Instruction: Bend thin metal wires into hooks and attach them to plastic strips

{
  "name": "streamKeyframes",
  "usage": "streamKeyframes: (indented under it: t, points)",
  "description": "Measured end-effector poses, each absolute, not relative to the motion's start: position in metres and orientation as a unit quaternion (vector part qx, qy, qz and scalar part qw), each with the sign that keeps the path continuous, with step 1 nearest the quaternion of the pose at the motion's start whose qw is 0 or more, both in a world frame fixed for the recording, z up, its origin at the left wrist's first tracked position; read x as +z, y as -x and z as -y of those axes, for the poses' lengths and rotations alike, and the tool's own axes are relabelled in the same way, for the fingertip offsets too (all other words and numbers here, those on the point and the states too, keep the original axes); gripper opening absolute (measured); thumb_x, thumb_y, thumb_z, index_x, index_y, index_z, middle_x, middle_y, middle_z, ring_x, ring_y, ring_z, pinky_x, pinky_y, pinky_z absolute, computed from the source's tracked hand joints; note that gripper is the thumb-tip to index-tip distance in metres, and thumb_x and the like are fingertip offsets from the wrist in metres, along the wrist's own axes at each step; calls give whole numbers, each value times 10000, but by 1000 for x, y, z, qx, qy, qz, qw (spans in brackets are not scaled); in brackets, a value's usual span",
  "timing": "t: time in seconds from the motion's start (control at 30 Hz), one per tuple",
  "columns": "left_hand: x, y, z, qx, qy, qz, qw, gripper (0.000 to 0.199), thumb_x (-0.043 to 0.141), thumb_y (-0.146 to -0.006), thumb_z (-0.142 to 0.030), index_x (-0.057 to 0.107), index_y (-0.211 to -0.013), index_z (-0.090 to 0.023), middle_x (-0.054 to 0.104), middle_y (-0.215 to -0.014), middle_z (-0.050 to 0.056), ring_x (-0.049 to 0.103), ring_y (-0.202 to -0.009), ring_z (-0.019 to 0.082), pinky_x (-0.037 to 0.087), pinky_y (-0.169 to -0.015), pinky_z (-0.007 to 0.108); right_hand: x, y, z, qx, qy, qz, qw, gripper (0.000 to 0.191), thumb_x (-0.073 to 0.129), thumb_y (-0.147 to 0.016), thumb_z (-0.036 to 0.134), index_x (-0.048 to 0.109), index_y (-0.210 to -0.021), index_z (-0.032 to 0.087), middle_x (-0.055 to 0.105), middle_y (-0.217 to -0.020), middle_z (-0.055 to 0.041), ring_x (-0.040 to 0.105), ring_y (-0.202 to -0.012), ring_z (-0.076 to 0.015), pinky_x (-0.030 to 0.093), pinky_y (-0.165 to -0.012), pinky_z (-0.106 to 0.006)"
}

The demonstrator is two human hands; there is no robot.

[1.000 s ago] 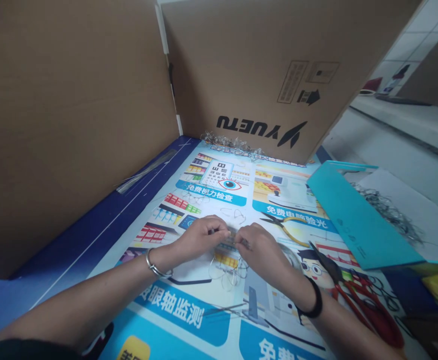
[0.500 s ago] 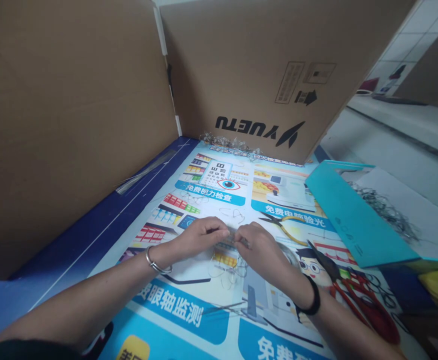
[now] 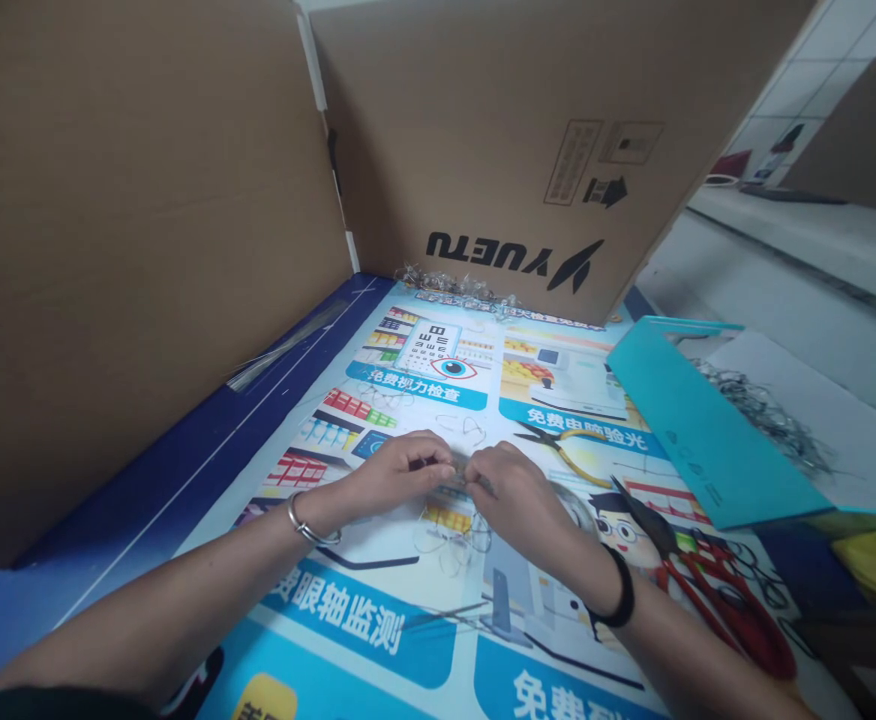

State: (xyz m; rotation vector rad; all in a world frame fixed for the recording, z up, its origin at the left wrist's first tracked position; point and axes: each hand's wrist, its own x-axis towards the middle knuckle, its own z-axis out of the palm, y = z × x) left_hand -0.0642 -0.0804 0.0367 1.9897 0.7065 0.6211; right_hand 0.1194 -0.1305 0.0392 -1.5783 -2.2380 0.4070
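My left hand (image 3: 406,468) and my right hand (image 3: 513,490) meet close together over the printed sheet, fingertips almost touching. Both are closed in a pinch on a thin piece of wire (image 3: 459,474) stretched between them; much of it is hidden by the fingers. Just below the hands lie fine loops of wire (image 3: 453,540) on the sheet. A few straight wires (image 3: 445,614) rest nearer to me. Beyond my right hand sits a pair of pliers (image 3: 569,450) with yellow handles, jaws pointing left.
Tall cardboard panels (image 3: 438,150) stand at the left and back. Tangled wire bits (image 3: 457,283) lie along the back panel. A turquoise folder (image 3: 708,430) holds a wire heap (image 3: 764,410) at right. Red-handled scissors (image 3: 738,610) lie by my right forearm; a wire bundle (image 3: 284,350) is at left.
The view has shifted slightly. Both hands keep their pinch in nearly the same place, with only a slight shift of the fingers.
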Motion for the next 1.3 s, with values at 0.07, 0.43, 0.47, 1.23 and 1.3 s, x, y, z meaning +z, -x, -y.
streamKeyframes:
  t: [0.07,0.43,0.47,1.23,1.3]
  points:
    - [36,65,80,245,-807,-284,457,169,507,-858,-290,623,-805,-179,605,-853,32,543,-799,137,432,-756,271,38,-120,131,141,559,795,188,183,463,-758,59,535,-654,192,574,-665,-11,490,-740,-167,347,-676,-275]
    - [32,66,79,244,-790,-304,473,195,510,-850,-284,675,-853,-180,638,-866,52,568,-834,155,445,-774,297,39,-123,130,171,538,790,240,187,546,-716,42,613,-645,202,610,-719,1,528,-766,-156,374,-786,-299]
    - [32,66,79,237,-797,-299,467,201,501,-855,-275,677,-831,-182,639,-843,48,565,-827,153,443,-774,297,40,-124,129,180,542,781,253,180,554,-722,51,625,-660,205,611,-735,-2,536,-782,-157,383,-781,-294]
    - [29,64,80,257,-768,-305,501,118,565,-808,-192,679,-837,-191,634,-878,32,576,-831,134,450,-788,280,37,-127,128,419,551,625,361,47,551,-767,235,580,-754,200,563,-658,38,494,-612,-106,363,-557,-223]
    - [29,63,80,262,-760,-317,504,106,575,-798,-201,678,-815,-185,634,-862,32,574,-826,138,449,-783,284,37,-126,128,460,528,603,382,34,557,-763,227,562,-751,195,541,-652,42,472,-604,-99,352,-555,-221]
